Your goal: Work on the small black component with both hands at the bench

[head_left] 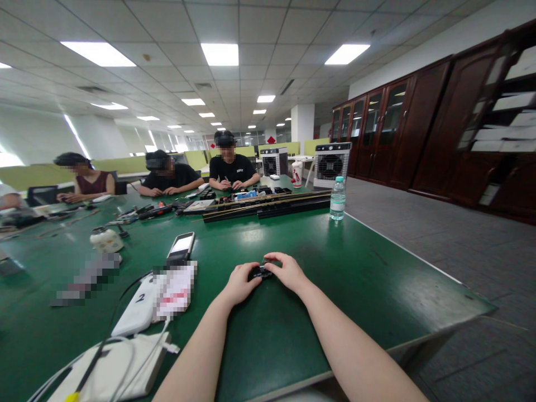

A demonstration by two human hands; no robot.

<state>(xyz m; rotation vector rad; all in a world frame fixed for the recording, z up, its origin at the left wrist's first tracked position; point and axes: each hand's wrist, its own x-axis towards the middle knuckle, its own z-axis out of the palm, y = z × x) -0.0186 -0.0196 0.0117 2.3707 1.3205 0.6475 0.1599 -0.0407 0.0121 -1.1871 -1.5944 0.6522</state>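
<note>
Our left hand (240,283) and right hand (290,272) clamp fingers on a small black-and-silver part (263,271), glossy green worktop (268,326) beneath.

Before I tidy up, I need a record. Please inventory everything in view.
small part: 1, dark, between hands
table: 1, green, beneath hands
bottle: 1, clear, table's far right
phone: 1, dark-edged, left
device marked 2: 1, white, left
flat box: 1, cream, near left
cables: several, mixed, near left
jar: 1, cream, farther left
strips: several, black and brass, far side
clutter: uncountable, mixed, far left
coolers: 2, mostly white, beyond
cabinets: row, brown, right
co-workers: at least 3, dark tops, opposite
left hand: 1, bare, part's left
right hand: 1, bare, part's right
</note>
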